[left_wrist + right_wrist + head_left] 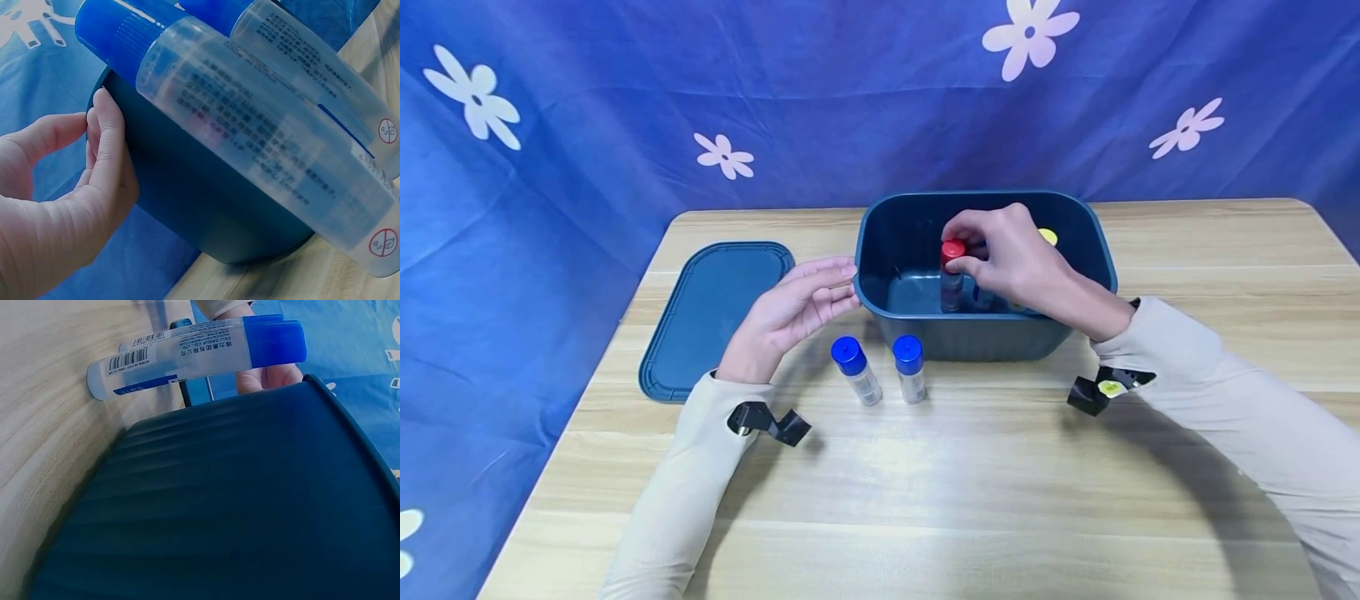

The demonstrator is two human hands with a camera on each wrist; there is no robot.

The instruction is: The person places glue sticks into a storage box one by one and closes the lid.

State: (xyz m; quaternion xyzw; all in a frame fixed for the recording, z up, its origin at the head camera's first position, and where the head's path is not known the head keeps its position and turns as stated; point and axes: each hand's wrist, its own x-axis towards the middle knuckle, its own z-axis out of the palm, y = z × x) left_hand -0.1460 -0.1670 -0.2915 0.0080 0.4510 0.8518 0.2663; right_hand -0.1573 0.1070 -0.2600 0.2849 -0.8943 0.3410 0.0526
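Note:
Inside a dark teal plastic bin (pixel 985 337), my right hand (pixel 1011 254) pinches the red cap of an upright bottle (pixel 952 279) between thumb and fingers. The bottle's body looks clear and dark; I cannot tell whether its base touches the bin floor. My left hand (pixel 801 304) is at the bin's left end, its extended fingers touching the rim. Two clear bottles with blue caps, a left one (pixel 857 372) and a right one (pixel 910 370), stand on the table before the bin. Printed labels show on them in the left wrist view.
A yellow cap (pixel 1048 237) shows inside the bin, partly behind my right hand, with a blue item (pixel 982 297) beneath that hand. The teal lid (pixel 718 317) lies flat on the wooden table (pixel 925 500) at left. A blue flowered cloth (pixel 850 100) hangs behind.

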